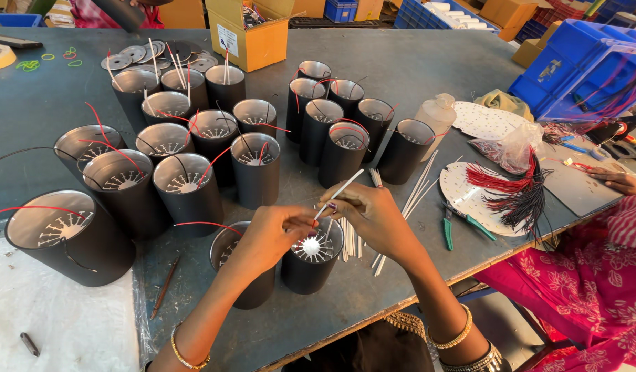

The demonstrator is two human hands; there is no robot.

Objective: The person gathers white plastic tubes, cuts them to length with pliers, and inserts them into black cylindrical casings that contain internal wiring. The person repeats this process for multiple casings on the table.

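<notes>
Pinching white tube (340, 191), right hand (373, 217), above cylinder (309, 265)

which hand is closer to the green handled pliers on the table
Right. The right hand holds a thin white tube just left of the green-handled pliers. The left hand sits farther left, over the black cylinder.

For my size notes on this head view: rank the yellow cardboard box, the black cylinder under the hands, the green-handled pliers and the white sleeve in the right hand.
1. Yellow cardboard box, though farther away.
2. Black cylinder, looking close to the box because it is nearer; unsure.
3. Green-handled pliers.
4. White sleeve: similar length, much thinner.
</notes>
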